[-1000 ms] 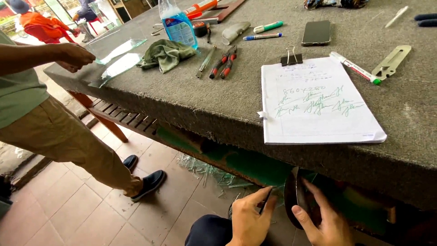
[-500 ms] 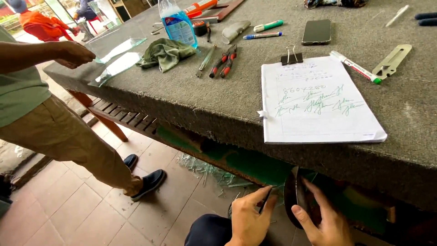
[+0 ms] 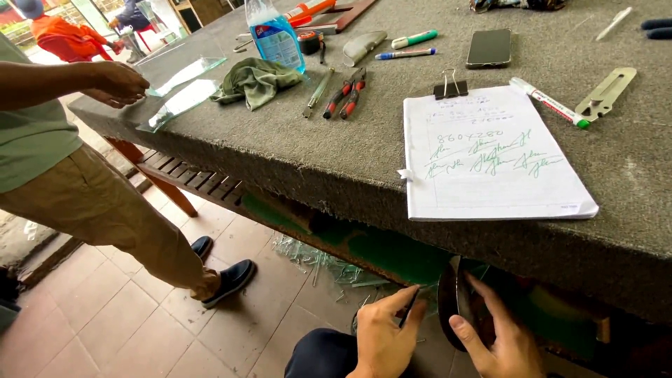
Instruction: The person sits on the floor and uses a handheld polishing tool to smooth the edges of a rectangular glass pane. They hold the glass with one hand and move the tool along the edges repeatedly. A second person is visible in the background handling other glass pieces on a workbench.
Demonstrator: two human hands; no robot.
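**Fishing a dark disc out from under the bench**

Mid-grab here. My right hand (image 3: 500, 343) is wrapped around a dark, rounded disc-like thing (image 3: 451, 308) just below the table edge (image 3: 364, 203), thumb and fingers curled on its rim. My left hand (image 3: 385, 332) pinches a thin dark stick-shaped tool (image 3: 409, 315) right beside it. Next I reckon I need a firm grip, since the edge looks smooth and thin. The tabletop is rough grey felt. On it sit a white clipped notepad (image 3: 490, 161), red-handled pliers (image 3: 346, 94) and a crumpled green rag (image 3: 255, 80). A co-worker's hand (image 3: 115, 82) rests on a clear glass pane (image 3: 178, 101) at the far corner.
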